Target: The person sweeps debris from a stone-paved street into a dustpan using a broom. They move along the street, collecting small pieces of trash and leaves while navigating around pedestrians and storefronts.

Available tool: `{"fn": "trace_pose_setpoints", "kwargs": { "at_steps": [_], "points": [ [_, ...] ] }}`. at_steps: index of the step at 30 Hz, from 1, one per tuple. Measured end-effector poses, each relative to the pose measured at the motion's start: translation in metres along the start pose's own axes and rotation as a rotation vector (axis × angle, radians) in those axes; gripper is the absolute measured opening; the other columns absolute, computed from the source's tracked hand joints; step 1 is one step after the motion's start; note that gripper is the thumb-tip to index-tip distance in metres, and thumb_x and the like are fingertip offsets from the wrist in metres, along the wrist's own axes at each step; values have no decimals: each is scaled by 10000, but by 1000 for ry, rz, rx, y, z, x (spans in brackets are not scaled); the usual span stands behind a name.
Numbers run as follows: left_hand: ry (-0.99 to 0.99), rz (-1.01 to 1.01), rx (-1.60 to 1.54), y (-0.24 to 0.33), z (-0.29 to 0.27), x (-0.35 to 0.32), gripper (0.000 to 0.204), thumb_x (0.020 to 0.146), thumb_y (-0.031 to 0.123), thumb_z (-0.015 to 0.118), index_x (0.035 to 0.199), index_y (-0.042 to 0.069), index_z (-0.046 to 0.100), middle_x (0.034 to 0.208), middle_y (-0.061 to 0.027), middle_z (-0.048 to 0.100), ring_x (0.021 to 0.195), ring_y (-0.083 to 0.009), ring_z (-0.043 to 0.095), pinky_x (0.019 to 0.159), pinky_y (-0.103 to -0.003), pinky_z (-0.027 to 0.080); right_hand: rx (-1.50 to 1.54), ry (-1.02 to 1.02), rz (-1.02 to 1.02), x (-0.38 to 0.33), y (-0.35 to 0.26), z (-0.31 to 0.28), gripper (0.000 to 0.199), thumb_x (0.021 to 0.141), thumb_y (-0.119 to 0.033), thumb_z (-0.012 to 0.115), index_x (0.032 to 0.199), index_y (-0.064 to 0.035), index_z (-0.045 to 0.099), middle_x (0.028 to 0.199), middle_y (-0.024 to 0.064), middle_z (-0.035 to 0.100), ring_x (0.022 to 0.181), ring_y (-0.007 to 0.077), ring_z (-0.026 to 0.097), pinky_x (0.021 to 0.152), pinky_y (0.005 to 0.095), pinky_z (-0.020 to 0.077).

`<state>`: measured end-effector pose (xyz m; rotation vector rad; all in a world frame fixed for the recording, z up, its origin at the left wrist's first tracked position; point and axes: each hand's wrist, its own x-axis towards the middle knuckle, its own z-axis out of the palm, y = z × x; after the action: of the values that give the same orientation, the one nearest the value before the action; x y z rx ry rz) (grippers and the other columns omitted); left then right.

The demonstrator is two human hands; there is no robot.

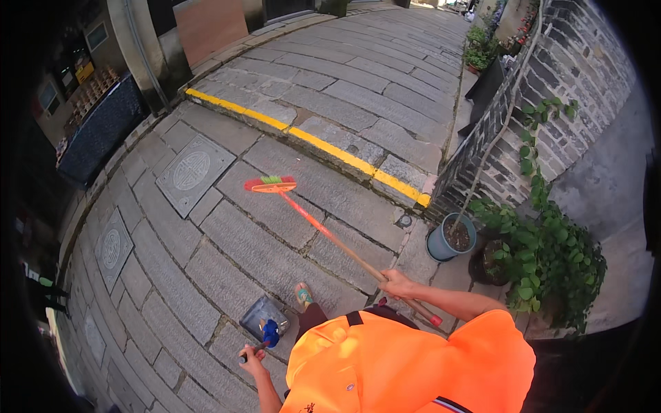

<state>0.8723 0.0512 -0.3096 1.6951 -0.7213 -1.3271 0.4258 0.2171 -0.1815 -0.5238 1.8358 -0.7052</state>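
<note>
A long-handled broom (323, 229) slants forward and left from my right hand (397, 283), which is wrapped round the handle near its red-tipped end. The broom's orange head with red and green bristles (270, 184) is over the stone paving, short of the yellow-edged step. Low in the view, my left hand (253, 354) grips the handle of a dustpan (260, 315). A blue bundle (271, 333) is at that handle, and some small debris lies in the grey pan. My foot in a sandal (303, 294) shows beside the pan.
A step with a yellow edge (330, 153) crosses the lane ahead. To the right stand a potted plant (451, 236), leafy greenery (544, 255) and a brick wall (571, 103). Carved stone covers (195, 172) are set in the paving; a dark-draped stall (103, 131) stands far left.
</note>
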Motion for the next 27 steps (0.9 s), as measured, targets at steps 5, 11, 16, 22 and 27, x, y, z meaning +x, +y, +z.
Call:
{"fn": "trace_pose_setpoints", "kwargs": {
  "at_steps": [5,11,16,22,27],
  "points": [
    [-221,52,104,49,126,101,205,837,189,569,738,28,490,659,-92,540,470,-162,566,381,-257,475,65,16,92,45,-59,-24,514,772,-76,502,1261,-28,353,609,39,474,401,102,405,339,259,339],
    [-490,66,155,144,282,187,186,820,173,601,761,18,516,686,-100,565,506,-156,572,419,-253,482,28,102,65,96,-107,-62,587,770,-87,489,1329,-102,311,717,104,545,456,145,507,384,283,413],
    [-668,139,339,184,427,248,173,809,164,620,789,1,565,685,-85,578,534,-166,582,456,-274,500,110,81,72,190,-155,-113,571,802,-30,461,1341,-112,288,635,31,502,404,105,434,366,255,381],
    [-718,128,419,235,577,293,158,796,150,634,746,11,575,660,-61,579,536,-127,573,468,-241,479,192,59,-63,328,-155,-188,498,806,-36,417,1297,-109,380,723,91,557,463,154,507,370,293,397],
    [-922,182,539,262,685,341,144,787,140,644,731,21,585,642,-39,562,529,-104,549,473,-229,445,142,-1,-21,398,-209,-243,490,791,-22,424,1277,-79,396,773,78,560,502,149,511,389,289,401]
  ]
}}
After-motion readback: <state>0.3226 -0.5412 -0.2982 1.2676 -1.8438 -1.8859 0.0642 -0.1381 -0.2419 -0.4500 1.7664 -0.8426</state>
